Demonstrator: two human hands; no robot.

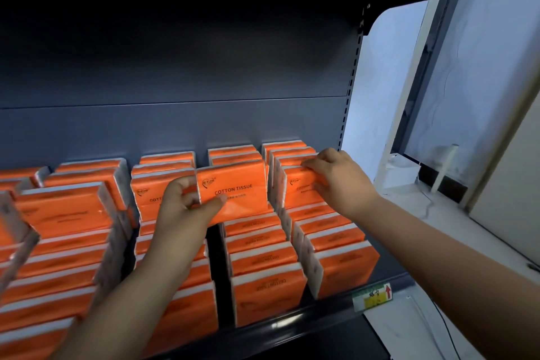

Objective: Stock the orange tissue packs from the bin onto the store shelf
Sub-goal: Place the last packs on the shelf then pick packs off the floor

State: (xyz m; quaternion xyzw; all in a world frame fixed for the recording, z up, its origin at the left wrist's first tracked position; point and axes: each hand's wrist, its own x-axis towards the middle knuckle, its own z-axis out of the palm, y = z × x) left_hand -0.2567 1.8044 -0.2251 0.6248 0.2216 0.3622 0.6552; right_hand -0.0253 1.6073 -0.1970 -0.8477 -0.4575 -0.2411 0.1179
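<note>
Several rows of orange tissue packs [264, 298] stand on edge on the dark store shelf [336, 311]. My left hand [187, 207] grips the left end of one orange "COTTON TISSUE" pack [236, 190], held upright above the middle rows. My right hand [336, 178] rests on the top edge of an upright pack [298, 187] in the rightmost row, fingers curled over it. The bin is out of view.
The shelf's grey back panel [175, 126] rises behind the packs, with a slotted upright [349, 90] at its right. A price tag [372, 298] sits on the shelf's front lip. White boards and a ledge [423, 207] stand to the right. A dark gap [217, 245] runs between two rows.
</note>
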